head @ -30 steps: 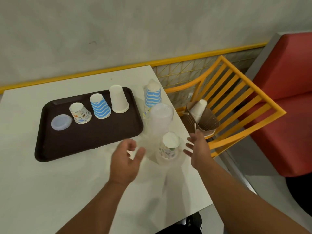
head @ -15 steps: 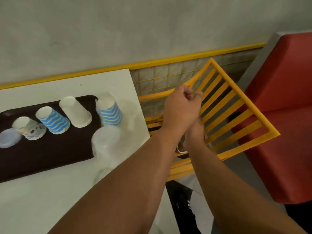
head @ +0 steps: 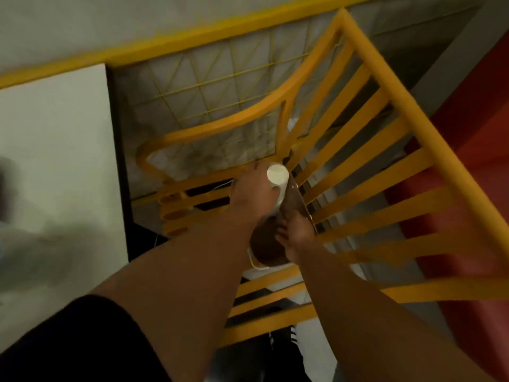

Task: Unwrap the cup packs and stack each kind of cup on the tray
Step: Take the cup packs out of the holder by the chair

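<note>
Both hands reach down over a yellow slatted chair (head: 366,166) that stands just beside the white table (head: 57,166). The left hand (head: 254,194) curls its fingers round the upper end of a cup pack (head: 281,188), whose white top end shows just beside the knuckles. The right hand (head: 296,235) grips the same pack lower down, where brown cups (head: 265,248) show through clear wrap; its fingers bend round the side. The pack lies tilted over the chair seat, its lower rim toward the person, well off the table.

The table fills the left side, its right edge straight and dark; its lower part is blurred, so what sits there cannot be told. Behind the chair a grey wall (head: 82,26) carries a yellow rail (head: 192,37), and beneath that a yellow wire grid (head: 214,86) covers a pale panel. A red seat (head: 468,166) fills the right edge. A dark sleeve (head: 82,346) covers the left upper arm at bottom left.
</note>
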